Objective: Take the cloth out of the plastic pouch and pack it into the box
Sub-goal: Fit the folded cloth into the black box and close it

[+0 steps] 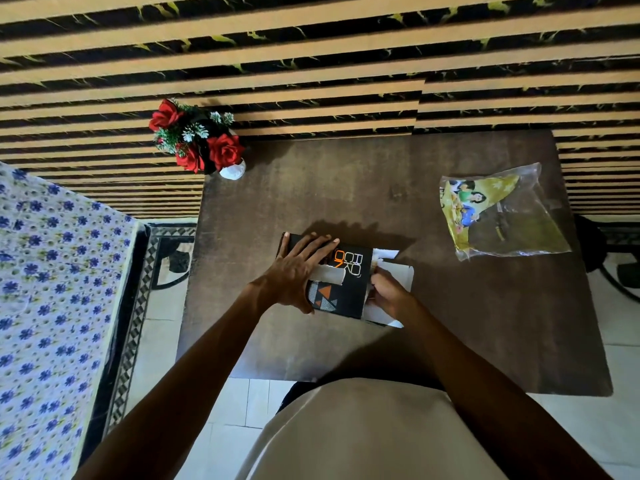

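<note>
Dark table. Plastic pouch near right edge, green-yellow cloth inside. Black box near front-centre, white end flaps open; contents unclear. Left hand flat, fingers spread on box. Right hand at flaps, grip indeterminate.

Glossy clear plastic pouch, matt cardboard box (black), dull table

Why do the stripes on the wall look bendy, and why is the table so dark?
Head view: the wide-angle lens curves the wall stripes, most near the edges. The table is dim, and the left hand and box throw a shadow away from the person. The plastic pouch shows pale glare.
</note>
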Action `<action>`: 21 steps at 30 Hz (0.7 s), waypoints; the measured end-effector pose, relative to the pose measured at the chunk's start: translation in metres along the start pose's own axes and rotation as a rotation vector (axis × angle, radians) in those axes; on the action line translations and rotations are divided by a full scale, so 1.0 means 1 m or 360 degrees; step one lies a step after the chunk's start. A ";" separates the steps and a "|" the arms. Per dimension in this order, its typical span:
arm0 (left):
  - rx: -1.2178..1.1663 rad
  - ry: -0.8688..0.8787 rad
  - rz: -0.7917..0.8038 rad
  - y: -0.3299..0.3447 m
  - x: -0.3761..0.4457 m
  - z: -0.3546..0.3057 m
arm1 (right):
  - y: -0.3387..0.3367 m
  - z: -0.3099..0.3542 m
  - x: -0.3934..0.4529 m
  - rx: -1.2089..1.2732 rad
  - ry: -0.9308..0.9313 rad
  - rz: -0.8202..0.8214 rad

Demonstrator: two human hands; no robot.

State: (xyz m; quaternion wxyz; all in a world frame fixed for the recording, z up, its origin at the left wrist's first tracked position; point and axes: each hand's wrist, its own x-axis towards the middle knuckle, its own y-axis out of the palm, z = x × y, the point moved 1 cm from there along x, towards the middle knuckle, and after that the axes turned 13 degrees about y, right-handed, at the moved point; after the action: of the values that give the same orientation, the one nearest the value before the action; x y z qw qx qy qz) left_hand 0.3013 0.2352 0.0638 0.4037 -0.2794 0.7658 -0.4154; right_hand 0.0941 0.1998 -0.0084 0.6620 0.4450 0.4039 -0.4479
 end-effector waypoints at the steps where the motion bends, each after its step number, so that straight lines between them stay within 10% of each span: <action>1: 0.0004 0.0001 -0.0007 -0.001 0.001 0.000 | 0.003 0.000 -0.003 0.0079 0.0001 0.0084; 7: -0.0016 0.0019 -0.0002 -0.004 -0.001 -0.001 | 0.007 0.007 -0.016 -0.0295 -0.0095 0.0159; 13: -0.0400 -0.0494 -0.0488 0.002 -0.024 -0.006 | -0.032 -0.016 -0.034 -0.1345 -0.1523 -0.1130; 16: -0.0707 -0.0832 -0.0643 0.015 -0.033 -0.001 | -0.051 -0.034 -0.019 -0.2180 -0.2171 -0.0989; 21: -0.0873 -0.0808 -0.0611 0.034 -0.034 0.010 | -0.059 -0.020 -0.011 -0.3083 -0.2394 -0.0460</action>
State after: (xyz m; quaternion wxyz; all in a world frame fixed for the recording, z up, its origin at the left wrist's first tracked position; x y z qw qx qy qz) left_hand 0.3242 0.2746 0.0441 0.4055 -0.6076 0.6584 -0.1816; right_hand 0.0323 0.2094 -0.0173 0.7306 -0.6456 0.1332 -0.1777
